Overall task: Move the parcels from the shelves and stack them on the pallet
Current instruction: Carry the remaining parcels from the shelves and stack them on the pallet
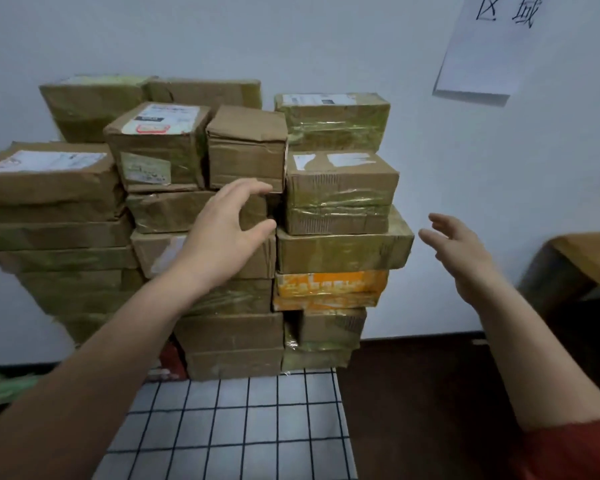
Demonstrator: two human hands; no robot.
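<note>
Several brown taped cardboard parcels stand stacked in columns against a white wall. A small plain brown parcel (246, 147) sits high in the middle column. My left hand (227, 230) reaches toward the stack just below it, fingers spread and lightly bent, fingertips close to that parcel's lower front edge; whether they touch it I cannot tell. My right hand (461, 254) hovers empty to the right of the stack, fingers straight and relaxed, beside a wide taped parcel (343, 249). An orange-printed parcel (329, 287) lies lower in the right column.
The stack stands on a white surface with a black grid (236, 424). A paper sheet with characters (489, 46) hangs on the wall at upper right. A brown tabletop edge (593, 258) juts in at the right. Dark floor (413, 393) lies right of the grid surface.
</note>
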